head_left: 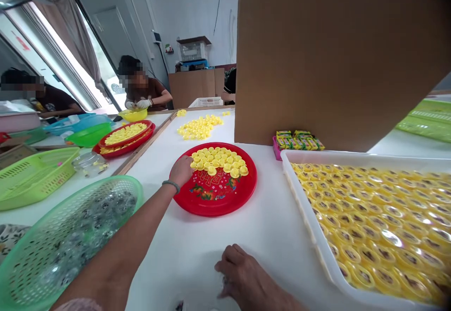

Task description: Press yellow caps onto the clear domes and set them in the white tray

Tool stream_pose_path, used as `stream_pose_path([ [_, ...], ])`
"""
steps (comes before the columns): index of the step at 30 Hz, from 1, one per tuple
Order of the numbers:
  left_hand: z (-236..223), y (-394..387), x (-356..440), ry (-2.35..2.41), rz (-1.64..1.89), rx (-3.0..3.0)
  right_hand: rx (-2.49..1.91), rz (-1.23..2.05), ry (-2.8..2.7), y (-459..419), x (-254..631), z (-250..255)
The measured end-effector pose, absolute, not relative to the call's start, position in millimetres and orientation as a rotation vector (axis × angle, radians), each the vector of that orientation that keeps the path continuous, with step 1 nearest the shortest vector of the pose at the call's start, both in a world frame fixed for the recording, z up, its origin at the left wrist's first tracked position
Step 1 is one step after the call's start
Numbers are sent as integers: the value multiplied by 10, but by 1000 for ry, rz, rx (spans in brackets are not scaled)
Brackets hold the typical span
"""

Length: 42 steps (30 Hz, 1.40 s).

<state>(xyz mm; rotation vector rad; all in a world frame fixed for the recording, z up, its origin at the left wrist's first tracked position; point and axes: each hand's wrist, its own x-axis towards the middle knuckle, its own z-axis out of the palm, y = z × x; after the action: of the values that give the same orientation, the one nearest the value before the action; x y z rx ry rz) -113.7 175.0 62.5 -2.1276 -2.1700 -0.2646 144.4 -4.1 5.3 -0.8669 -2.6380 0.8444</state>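
One green mesh basket (pixel 21 276) loaded with clear plastic pieces (pixel 102 219) takes up the lower left, and a white tray (pixel 352 156) packed with shiny-topped yellow cups (pixel 362 207) fills the lower right. Just behind that tray there's some small packets (pixel 299 141), then a big cardboard panel (pixel 317 57) blocking most of the upper right. Right hand (pixel 243 271), bottom centre: grip's curled and pretty narrow, something see-through by the thumb, can't tell if it's held. Left hand (pixel 182 172) is mid-frame, at the left edge of the little yellow pieces (pixel 218 156) on a round red tray (pixel 214 208); fingertips are hard to make out, so can't tell if that grip has one. White desk (pixel 278 221) under it all, loose yellow pile (pixel 199 128) farther back. Upper left, a gloved person (pixel 157 92) near a grey curtain (pixel 75 29).
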Motion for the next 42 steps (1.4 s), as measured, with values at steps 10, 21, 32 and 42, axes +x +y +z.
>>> stream_pose_path([
  [10, 415, 2073, -1234, -2175, -78, -2182, -895, 849, -2826, 17, 1457, -35],
  [21, 759, 759, -706, -2142, -486, -2219, -1032, 1234, -2221, 100, 1570, 225],
  [32, 262, -69, -160, -2407, -316, -2286, -932, 1402, -1733, 209, 1627, 334],
  [42, 320, -192, -182, -2628, -694, -2267, -859, 1689, -1292, 256, 1649, 423],
])
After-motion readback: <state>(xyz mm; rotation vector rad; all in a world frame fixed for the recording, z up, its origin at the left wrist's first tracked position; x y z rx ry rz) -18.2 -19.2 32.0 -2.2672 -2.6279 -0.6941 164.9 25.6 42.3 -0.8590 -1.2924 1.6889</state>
